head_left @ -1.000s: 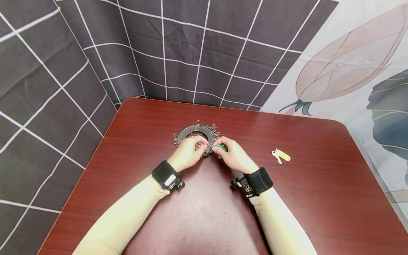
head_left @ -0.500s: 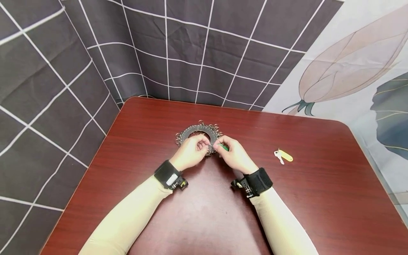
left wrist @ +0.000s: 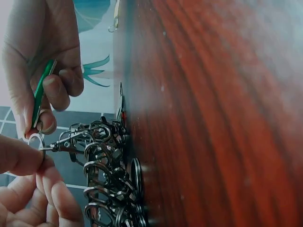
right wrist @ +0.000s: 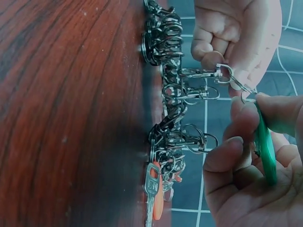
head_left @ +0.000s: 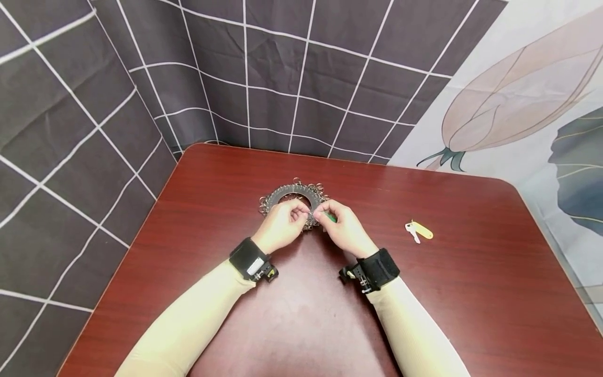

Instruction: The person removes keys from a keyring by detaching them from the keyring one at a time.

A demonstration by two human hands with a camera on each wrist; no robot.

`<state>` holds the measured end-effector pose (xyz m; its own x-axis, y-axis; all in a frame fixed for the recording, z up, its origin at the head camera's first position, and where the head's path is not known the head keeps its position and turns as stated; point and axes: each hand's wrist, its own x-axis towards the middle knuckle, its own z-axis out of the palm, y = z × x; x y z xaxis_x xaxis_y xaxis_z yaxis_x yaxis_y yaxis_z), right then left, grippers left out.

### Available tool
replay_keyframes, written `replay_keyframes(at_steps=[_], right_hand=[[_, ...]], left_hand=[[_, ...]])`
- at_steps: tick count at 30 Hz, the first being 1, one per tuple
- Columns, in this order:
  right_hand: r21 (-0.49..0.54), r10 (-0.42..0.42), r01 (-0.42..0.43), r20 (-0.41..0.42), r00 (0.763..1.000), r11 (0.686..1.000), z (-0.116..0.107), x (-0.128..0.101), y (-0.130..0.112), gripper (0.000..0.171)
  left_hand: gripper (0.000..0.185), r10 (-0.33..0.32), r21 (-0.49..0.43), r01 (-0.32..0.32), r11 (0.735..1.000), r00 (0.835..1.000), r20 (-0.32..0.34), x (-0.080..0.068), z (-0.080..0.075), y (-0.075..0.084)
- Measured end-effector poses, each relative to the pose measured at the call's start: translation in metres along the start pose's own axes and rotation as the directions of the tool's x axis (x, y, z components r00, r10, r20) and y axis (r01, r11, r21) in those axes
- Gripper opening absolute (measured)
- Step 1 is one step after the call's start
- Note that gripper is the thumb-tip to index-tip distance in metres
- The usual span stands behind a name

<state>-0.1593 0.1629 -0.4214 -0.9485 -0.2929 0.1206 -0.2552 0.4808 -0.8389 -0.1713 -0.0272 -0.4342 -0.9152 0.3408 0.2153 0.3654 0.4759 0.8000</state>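
Note:
A dark round key holder [head_left: 287, 192] hung with several metal rings and clasps lies on the red-brown table [head_left: 471, 272]. My left hand [head_left: 303, 212] pinches a small split ring [left wrist: 35, 141] at the end of one clasp, at the holder's near edge. My right hand [head_left: 321, 215] pinches a key with a green tag [right wrist: 265, 146] and holds its tip against that split ring [right wrist: 226, 73]. The fingertips of both hands nearly meet. The green tag [left wrist: 42, 92] also shows edge-on in the left wrist view. An orange-tagged key [right wrist: 158, 191] hangs on the holder.
A loose key with a yellow tag [head_left: 419, 230] lies on the table to the right of my hands. Dark checked cloth [head_left: 245, 78] hangs behind and to the left of the table, and a flower-print cloth [head_left: 518, 89] to the right.
Both hands have stayed at the near edge of the key holder. My right hand has edged slightly left toward the left hand, and less of the green tag shows.

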Motion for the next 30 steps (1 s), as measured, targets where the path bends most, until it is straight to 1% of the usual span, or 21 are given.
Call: replay_keyframes(at_steps=[3, 5, 9, 13, 19, 23, 26, 30], right_hand=[[0.001, -0.017, 0.017, -0.007, 1.0, 1.0, 0.0015, 0.0019, 0.0011, 0.005], [-0.002, -0.032, 0.032, -0.009, 0.999, 0.999, 0.0019, 0.0029, 0.0016, 0.005], [-0.02, -0.052, 0.052, -0.012, 0.999, 0.998, 0.0022, 0.0036, 0.0021, 0.005], [-0.02, -0.055, 0.055, -0.023, 0.998, 0.998, 0.0022, 0.0035, 0.0018, 0.005], [0.018, -0.05, 0.051, -0.039, 0.998, 0.999, 0.0008, 0.0034, 0.001, 0.006], [0.03, -0.043, 0.044, -0.044, 0.998, 0.999, -0.0001, 0.0024, -0.0005, 0.005], [0.032, -0.043, 0.044, -0.043, 0.998, 0.999, 0.0, 0.0022, 0.0008, 0.006], [0.019, -0.044, 0.045, -0.036, 0.998, 0.999, 0.0008, 0.0027, 0.0039, 0.004]], left_hand=[[0.005, -0.007, 0.006, 0.007, 1.0, 1.0, -0.029, -0.0001, -0.0008, 0.0009], [0.004, -0.004, 0.014, 0.005, 1.0, 0.999, -0.038, -0.0002, -0.0024, 0.0028], [0.003, -0.007, 0.024, 0.007, 1.0, 1.0, -0.024, 0.0008, -0.0048, 0.0048], [0.005, -0.014, -0.003, 0.014, 1.0, 1.0, -0.012, 0.0014, -0.0064, 0.0068], [0.006, -0.002, -0.053, 0.001, 0.999, 1.0, -0.003, 0.0008, -0.0066, 0.0089], [0.005, 0.034, -0.077, -0.035, 0.996, 0.999, -0.012, -0.0004, -0.0062, 0.0096], [0.004, 0.076, -0.049, -0.077, 0.996, 0.997, -0.027, -0.0009, -0.0056, 0.009], [0.003, 0.117, -0.006, -0.117, 0.993, 0.993, -0.019, -0.0013, -0.004, 0.0071]])
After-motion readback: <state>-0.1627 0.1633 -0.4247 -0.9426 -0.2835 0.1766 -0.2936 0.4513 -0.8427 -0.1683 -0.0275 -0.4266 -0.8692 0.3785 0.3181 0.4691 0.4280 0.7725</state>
